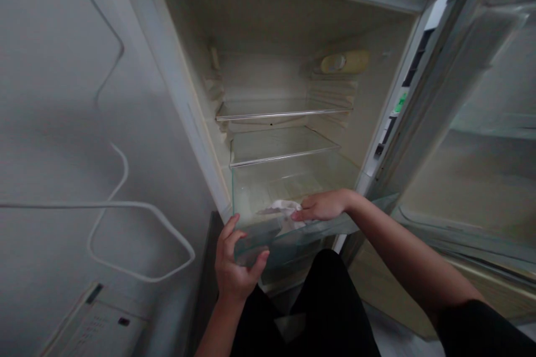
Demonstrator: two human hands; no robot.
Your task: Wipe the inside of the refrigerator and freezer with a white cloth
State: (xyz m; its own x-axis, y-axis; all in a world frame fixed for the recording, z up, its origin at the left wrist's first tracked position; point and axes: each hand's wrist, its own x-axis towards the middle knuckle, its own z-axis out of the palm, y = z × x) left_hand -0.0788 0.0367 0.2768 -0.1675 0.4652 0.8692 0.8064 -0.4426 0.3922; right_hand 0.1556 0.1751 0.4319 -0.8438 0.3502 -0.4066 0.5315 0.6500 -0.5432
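A clear fridge drawer (268, 256) is pulled partly out at the bottom of an open refrigerator. My left hand (237, 265) grips its front left corner, fingers bent along the side and thumb at the front face. Inside the front of the drawer lies a crumpled white cloth (287, 206), perhaps a paper wipe. My right hand (324, 206) reaches across from the right and presses on this cloth, palm down, with its fingers closed about the cloth's right end. Some of those fingertips are hidden.
Two glass shelves (285, 145) sit above the drawer. A yellowish bulb housing (345, 61) is on the upper right inner wall. The fridge door (481, 122) stands wide on the right. A white cable (146, 206) hangs at left. My knees are beneath the drawer.
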